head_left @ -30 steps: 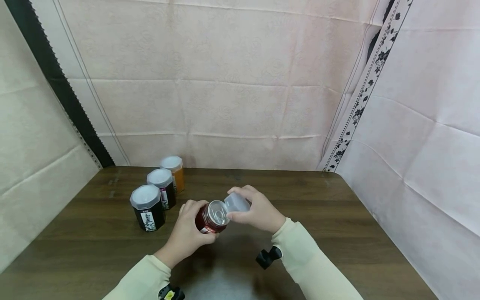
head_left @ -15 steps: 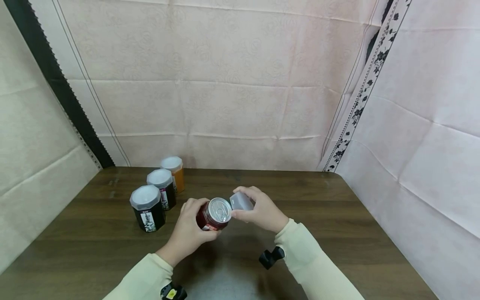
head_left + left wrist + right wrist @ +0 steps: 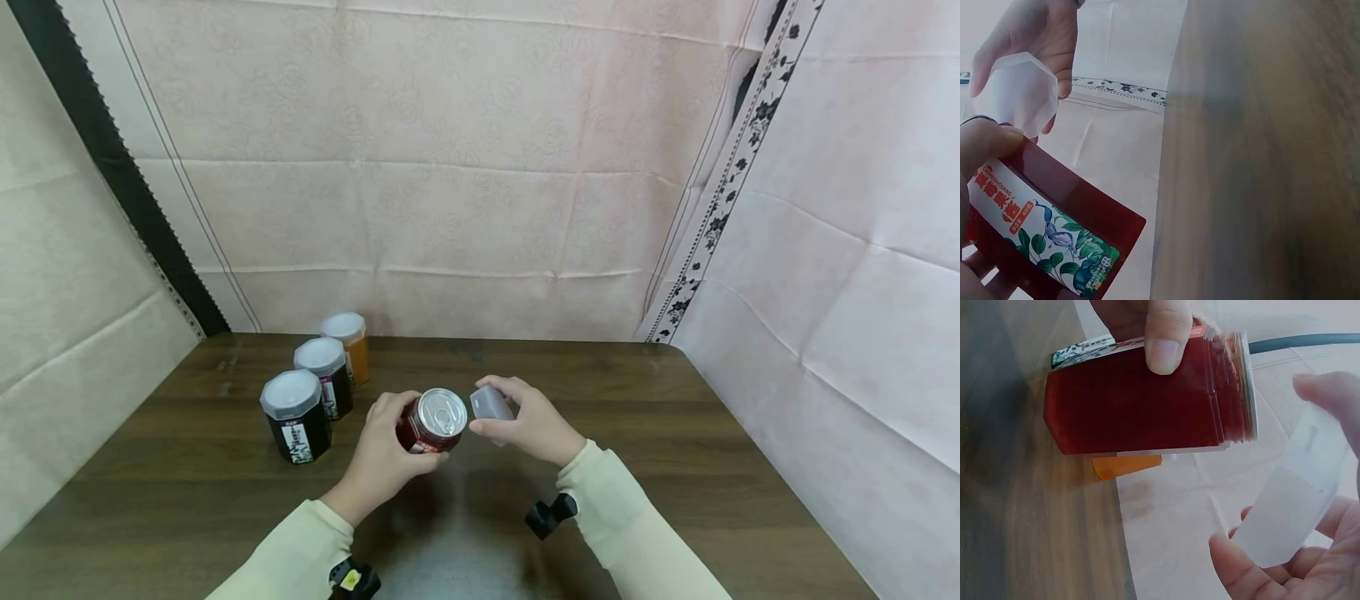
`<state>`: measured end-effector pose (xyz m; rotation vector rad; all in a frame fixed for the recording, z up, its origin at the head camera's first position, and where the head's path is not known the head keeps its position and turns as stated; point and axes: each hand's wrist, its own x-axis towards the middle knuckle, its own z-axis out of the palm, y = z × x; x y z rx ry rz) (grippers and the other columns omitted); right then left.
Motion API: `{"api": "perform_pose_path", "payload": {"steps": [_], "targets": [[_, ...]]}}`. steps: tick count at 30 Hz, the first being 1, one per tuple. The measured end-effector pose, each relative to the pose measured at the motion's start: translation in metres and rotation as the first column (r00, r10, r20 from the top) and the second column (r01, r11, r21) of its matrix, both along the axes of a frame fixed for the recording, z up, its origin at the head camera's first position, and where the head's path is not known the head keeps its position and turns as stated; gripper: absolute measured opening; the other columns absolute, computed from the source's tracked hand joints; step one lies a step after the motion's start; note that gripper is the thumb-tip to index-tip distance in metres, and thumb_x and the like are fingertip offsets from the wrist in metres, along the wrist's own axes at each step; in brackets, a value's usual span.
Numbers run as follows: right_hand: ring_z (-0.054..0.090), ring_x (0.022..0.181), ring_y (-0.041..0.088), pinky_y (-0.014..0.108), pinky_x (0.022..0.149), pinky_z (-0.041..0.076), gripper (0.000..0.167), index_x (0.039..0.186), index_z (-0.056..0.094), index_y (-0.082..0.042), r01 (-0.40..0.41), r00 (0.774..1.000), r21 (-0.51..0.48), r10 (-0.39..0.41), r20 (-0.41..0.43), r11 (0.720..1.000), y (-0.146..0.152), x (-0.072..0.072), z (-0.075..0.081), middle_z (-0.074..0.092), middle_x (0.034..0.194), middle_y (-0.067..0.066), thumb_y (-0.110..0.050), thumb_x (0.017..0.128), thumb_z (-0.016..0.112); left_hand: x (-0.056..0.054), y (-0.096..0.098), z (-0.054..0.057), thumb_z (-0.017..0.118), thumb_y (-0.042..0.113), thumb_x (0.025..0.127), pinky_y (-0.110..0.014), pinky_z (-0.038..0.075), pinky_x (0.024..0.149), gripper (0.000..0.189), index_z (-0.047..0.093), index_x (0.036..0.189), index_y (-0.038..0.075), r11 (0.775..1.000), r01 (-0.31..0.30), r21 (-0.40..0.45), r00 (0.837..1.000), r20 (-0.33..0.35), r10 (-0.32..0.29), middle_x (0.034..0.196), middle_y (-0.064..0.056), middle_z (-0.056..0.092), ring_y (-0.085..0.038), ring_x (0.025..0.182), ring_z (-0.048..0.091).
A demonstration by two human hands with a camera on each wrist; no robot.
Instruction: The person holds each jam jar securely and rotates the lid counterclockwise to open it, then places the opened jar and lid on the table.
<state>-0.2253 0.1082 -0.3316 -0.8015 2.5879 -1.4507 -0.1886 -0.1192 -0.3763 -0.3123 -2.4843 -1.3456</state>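
In the head view my left hand (image 3: 382,454) grips a dark red jar (image 3: 422,433) round its side, tilted above the table. A silver pull-ring seal (image 3: 442,412) covers its mouth. The left wrist view shows its label (image 3: 1047,231), white with green leaves and red characters. To the right, my right hand (image 3: 536,423) holds a translucent white plastic lid (image 3: 491,404) between thumb and fingers. The lid (image 3: 1291,487) is faceted and stands apart from the jar's rim, with a small gap, in the right wrist view.
Left of the hands stand two dark jars (image 3: 300,425) (image 3: 333,387) and an orange jar (image 3: 357,354), all with whitish lids. They rest on the brown wooden table (image 3: 637,500). Pale cloth (image 3: 465,208) hangs behind and at both sides.
The lid has come away from the jar, moving right with my right hand. The jar has shifted slightly right and up in my left hand, its silver seal now uncovered.
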Motion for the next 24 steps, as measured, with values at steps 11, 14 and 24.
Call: {"api": "perform_pose_path", "payload": {"steps": [11,14,24], "targets": [[0.050,0.099,0.029,0.033,0.070,0.053,0.058,0.135,0.053,-0.014,0.005,1.000,-0.008,-0.005,0.017,1.000,0.006,-0.007,-0.005,0.056,0.115,0.012,-0.031,0.084,0.074,-0.007,0.002,0.003,0.088,0.017,0.065,-0.050,0.050,0.093,0.077,0.050,0.131,0.008,0.999,-0.020,0.036,0.999,0.036,0.018,0.121,-0.008,0.050,-0.026,0.115,0.046],[0.050,0.100,0.030,0.034,0.070,0.053,0.058,0.136,0.051,-0.012,0.002,1.000,-0.005,-0.002,0.008,1.000,0.007,-0.010,-0.007,0.057,0.115,0.014,-0.030,0.085,0.073,-0.009,0.003,0.004,0.088,0.017,0.065,-0.050,0.050,0.093,0.078,0.049,0.131,0.009,0.999,-0.023,0.036,0.999,0.040,0.022,0.122,-0.008,0.050,-0.026,0.115,0.046],[0.051,0.101,0.027,0.034,0.073,0.052,0.060,0.138,0.050,-0.013,0.028,0.999,-0.007,-0.028,0.022,1.000,0.011,-0.015,-0.007,0.057,0.117,0.014,-0.029,0.085,0.073,-0.014,0.004,0.006,0.088,0.018,0.066,-0.051,0.049,0.094,0.079,0.048,0.133,0.008,0.998,-0.032,0.050,0.997,0.071,0.028,0.124,-0.009,0.049,-0.028,0.118,0.047]]}}
